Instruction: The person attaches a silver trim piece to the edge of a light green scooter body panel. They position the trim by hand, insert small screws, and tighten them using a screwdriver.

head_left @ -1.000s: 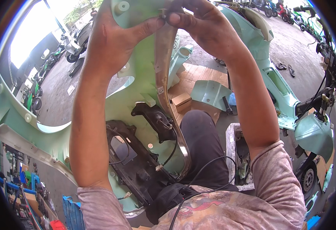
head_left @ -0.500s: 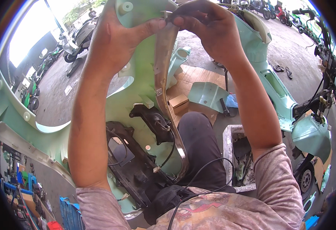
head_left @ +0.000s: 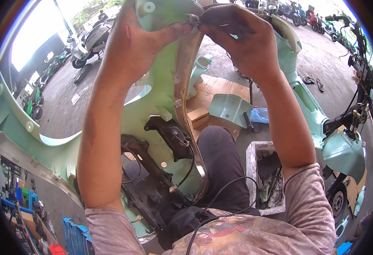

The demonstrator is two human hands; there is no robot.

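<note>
A large mint-green scooter body panel (head_left: 152, 102) stands tilted in front of me, its inner side facing me. A long metal-toned trim strip (head_left: 181, 91) runs down its right edge. My left hand (head_left: 139, 46) grips the panel near its top, fingers hidden behind, thumb pressed on the edge by a small metal clip (head_left: 192, 19). My right hand (head_left: 243, 40) is closed, thumb and finger pinching at that clip. Lower on the panel sit a dark plastic bracket (head_left: 169, 134) with a cable and a larger black plastic tray-like part (head_left: 146, 182).
Flattened cardboard (head_left: 220, 89), a small box (head_left: 198, 115) and a green cover piece (head_left: 231, 109) lie beyond my knee. A worn white foam box (head_left: 252, 170) stands right of my leg. A partly stripped green scooter (head_left: 309, 106) stands at right; parked scooters (head_left: 90, 40) line the back.
Both hands have shifted slightly to the right, and the panel's top has leaned with them. My right hand has turned, so the clip shows more clearly.
</note>
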